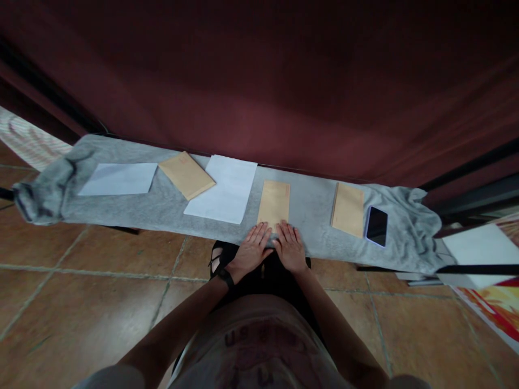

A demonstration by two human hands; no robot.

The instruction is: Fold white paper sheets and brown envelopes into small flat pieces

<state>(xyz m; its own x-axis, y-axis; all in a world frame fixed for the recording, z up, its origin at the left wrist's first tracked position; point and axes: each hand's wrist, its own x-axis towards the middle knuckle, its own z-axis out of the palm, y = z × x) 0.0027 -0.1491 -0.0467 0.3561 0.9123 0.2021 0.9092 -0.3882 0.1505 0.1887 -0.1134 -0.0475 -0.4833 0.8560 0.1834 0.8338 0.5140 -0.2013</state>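
A tan paper envelope (pixel 274 201) lies flat on the grey cloth (pixel 310 208) in front of me, its short side toward my body. My left hand (pixel 253 246) rests on the envelope's near left corner, palm down with the fingers stretched out. On the near right corner lies my right hand (pixel 290 246), also flat with its fingers extended. The thumbs point toward each other at the cloth's near edge. Neither hand grips anything. The part of the envelope under the fingertips is hidden.
White sheets (pixel 229 189) lie to the left, partly under a stack of tan envelopes (pixel 187 175). Farther left is another white paper (pixel 119 179). On the right are more tan envelopes (pixel 347 209) and a phone (pixel 377 226). A dark red curtain (pixel 259 108) hangs behind the cloth.
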